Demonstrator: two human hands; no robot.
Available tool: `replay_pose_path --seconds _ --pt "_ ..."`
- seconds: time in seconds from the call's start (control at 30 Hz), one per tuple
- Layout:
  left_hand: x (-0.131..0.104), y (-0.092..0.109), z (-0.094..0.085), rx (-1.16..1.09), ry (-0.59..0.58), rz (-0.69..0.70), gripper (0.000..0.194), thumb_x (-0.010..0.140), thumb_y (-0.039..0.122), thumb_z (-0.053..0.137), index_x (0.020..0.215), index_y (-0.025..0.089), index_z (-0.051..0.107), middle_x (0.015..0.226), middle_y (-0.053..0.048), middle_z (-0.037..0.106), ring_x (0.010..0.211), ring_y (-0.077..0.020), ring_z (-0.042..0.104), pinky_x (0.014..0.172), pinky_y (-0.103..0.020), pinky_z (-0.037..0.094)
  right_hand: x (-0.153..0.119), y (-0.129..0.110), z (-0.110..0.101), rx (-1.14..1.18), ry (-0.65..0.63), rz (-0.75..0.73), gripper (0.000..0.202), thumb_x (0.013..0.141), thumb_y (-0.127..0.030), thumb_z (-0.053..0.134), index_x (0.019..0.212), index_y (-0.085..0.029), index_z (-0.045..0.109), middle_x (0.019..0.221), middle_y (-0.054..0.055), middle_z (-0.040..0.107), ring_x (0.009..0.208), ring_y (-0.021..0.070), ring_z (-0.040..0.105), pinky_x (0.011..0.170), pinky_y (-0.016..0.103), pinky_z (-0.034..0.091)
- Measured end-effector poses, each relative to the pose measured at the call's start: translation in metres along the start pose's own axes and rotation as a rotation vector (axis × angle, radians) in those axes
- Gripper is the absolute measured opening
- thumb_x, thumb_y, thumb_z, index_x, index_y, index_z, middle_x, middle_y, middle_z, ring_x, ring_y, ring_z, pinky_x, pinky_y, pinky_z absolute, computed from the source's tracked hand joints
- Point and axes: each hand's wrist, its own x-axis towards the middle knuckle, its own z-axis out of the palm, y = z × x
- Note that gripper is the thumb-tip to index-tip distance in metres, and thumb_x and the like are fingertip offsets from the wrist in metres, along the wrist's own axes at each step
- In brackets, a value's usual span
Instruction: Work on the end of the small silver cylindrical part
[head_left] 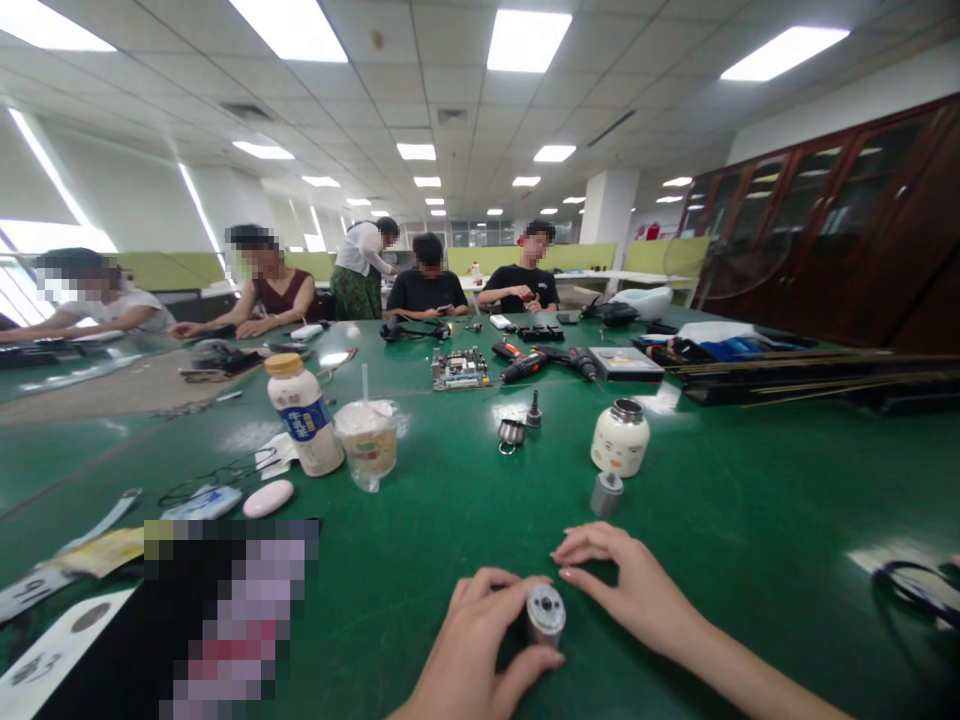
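My left grip (476, 645) is grasping a small metal cylinder (546, 620), the thumb resting along its near side, the fingers curling round it and its flat end facing up towards me. Whether it is also touching the green desk (720, 560), I cannot tell. My right grip (634, 585) is holding nothing — its fingers are bending loosely just beside the cylinder. A second cylinder (607, 496) is standing beyond my right fingertips, just in front of a cream jar (621, 445).

The desk is shining where it is catching the light. To the left a bottle (306, 420) and a lidded cup (366, 445) with a straw are standing side by side, and a pink oval thing (268, 498) is lying nearby. Farther off, a circuit board (460, 370) is resting near two drills (519, 365) and a flat box (625, 364).

Several people (525, 288) are sitting around the far side, and one person in a white top (361, 248) is standing behind. Pale green partitions (589, 257) are crossing the room, dark wooden cabinets (847, 220) are lining the right side — and ceiling lights (530, 40) are glowing overhead.
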Motion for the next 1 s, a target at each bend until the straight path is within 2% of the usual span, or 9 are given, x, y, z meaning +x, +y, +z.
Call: replay_pose_path --seconds 0.13,0.27,0.43,0.5,0.63,0.8,0.93,1.0 --pt "0.0 0.002 -0.001 0.009 -0.009 -0.009 0.045 0.08 0.022 0.076 0.122 0.027 0.063 0.113 -0.006 0.066 0.106 -0.0261 0.057 0.094 -0.039 0.045 0.001 0.004 0.003 0.051 -0.001 0.014 0.007 0.081 -0.024 0.07 0.086 -0.02 0.072 0.092 0.007 0.077 0.1 0.0264 0.07 0.094 0.041 0.052" --pt "0.0 0.002 -0.001 0.002 0.0 0.003 0.044 0.08 0.02 0.075 0.122 0.026 0.063 0.114 -0.006 0.067 0.106 -0.0255 0.057 0.094 -0.038 0.046 -0.006 -0.023 0.003 0.184 0.063 -0.002 0.013 0.082 -0.03 0.071 0.09 -0.02 0.069 0.093 0.007 0.078 0.1 0.0249 0.071 0.094 0.039 0.052" --pt "-0.001 0.001 0.0 0.003 0.019 0.044 0.043 0.081 0.019 0.074 0.121 0.027 0.062 0.113 -0.005 0.068 0.105 -0.0246 0.058 0.092 -0.037 0.047 -0.018 -0.048 0.007 0.094 -0.004 -0.115 0.004 0.082 -0.022 0.071 0.084 -0.024 0.073 0.092 0.005 0.078 0.106 0.0269 0.066 0.105 0.049 0.041" --pt "0.0 0.001 0.0 0.007 0.027 0.049 0.042 0.081 0.019 0.074 0.12 0.026 0.063 0.112 -0.005 0.069 0.105 -0.0245 0.058 0.092 -0.037 0.047 -0.02 -0.049 0.01 0.052 -0.017 -0.121 0.007 0.082 -0.019 0.07 0.083 -0.026 0.073 0.089 0.004 0.078 0.105 0.0269 0.065 0.104 0.05 0.04" --pt "0.001 0.002 -0.001 0.015 0.013 0.058 0.04 0.081 0.018 0.074 0.119 0.027 0.063 0.111 -0.004 0.069 0.104 -0.0242 0.058 0.091 -0.036 0.047 -0.02 -0.045 0.012 0.004 -0.007 -0.124 0.008 0.081 -0.019 0.072 0.085 -0.026 0.071 0.085 0.001 0.076 0.101 0.0254 0.065 0.098 0.045 0.044" --pt "0.0 0.002 -0.001 0.021 0.005 0.041 0.042 0.081 0.021 0.075 0.121 0.027 0.063 0.111 -0.004 0.069 0.103 -0.0251 0.058 0.09 -0.037 0.047 -0.019 -0.043 0.008 -0.012 0.148 -0.096 0.012 0.083 -0.029 0.069 0.09 -0.022 0.063 0.076 0.002 0.071 0.084 0.0241 0.068 0.082 0.041 0.051" --pt "0.0 0.003 -0.001 0.01 0.009 0.047 0.043 0.082 0.018 0.074 0.122 0.028 0.062 0.114 -0.003 0.068 0.105 -0.0242 0.057 0.093 -0.037 0.045 -0.022 -0.046 0.01 0.018 0.057 -0.125 0.016 0.08 -0.024 0.072 0.095 -0.023 0.067 0.094 0.003 0.073 0.094 0.0234 0.068 0.087 0.038 0.051" --pt "0.0 0.004 -0.002 0.008 0.001 0.049 0.045 0.082 0.017 0.073 0.124 0.029 0.061 0.114 -0.003 0.069 0.105 -0.024 0.057 0.093 -0.037 0.045 -0.023 -0.048 0.012 0.026 0.027 -0.127 0.01 0.08 -0.02 0.072 0.089 -0.024 0.069 0.092 0.002 0.074 0.094 0.0224 0.069 0.087 0.036 0.051"
